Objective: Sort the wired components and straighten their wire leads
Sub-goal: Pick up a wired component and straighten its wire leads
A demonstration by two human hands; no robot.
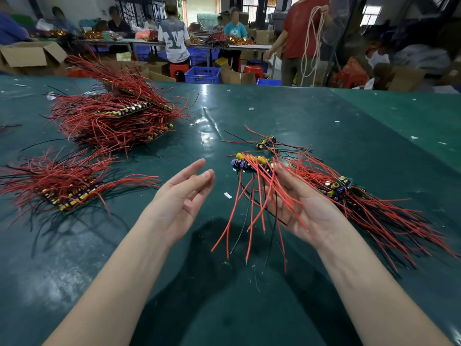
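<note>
Both of my bare hands are raised above a dark green table (287, 116). Its glossy mat is flecked with small white scraps, and light glares on it near 12 o'clock.

Beyond the table's far edge is a workshop: people sit or stand at long tables, among cardboard boxes (32, 54), blue plastic crates (202, 74) and red stools (178, 71). At 1 o'clock, a person in a red shirt (303, 28) holds loops of white cord.

My left hand (180, 199) floats at the centre, palm turned inward and up, fingers straight and relaxed, holding nothing. My right hand (303, 207) lies palm up at about 3 o'clock. A bundle of wired components (252, 162) rests across its fingers; small blue and yellow capacitors sit past my fingertips, and the red and black wire leads (249, 218) drape over my palm and hang down toward 6 o'clock. My fingers look only loosely bent under it; the wires cover the thumb, so I cannot tell how firmly I hold it.

Other components lie on the mat: a tall stack (112, 113) at 10 o'clock, a lower pile (64, 188) at 9 o'clock, a few loose pieces (267, 142) at 1 o'clock, and a long spread heap (361, 203) just beside my right hand at 3 o'clock.
</note>
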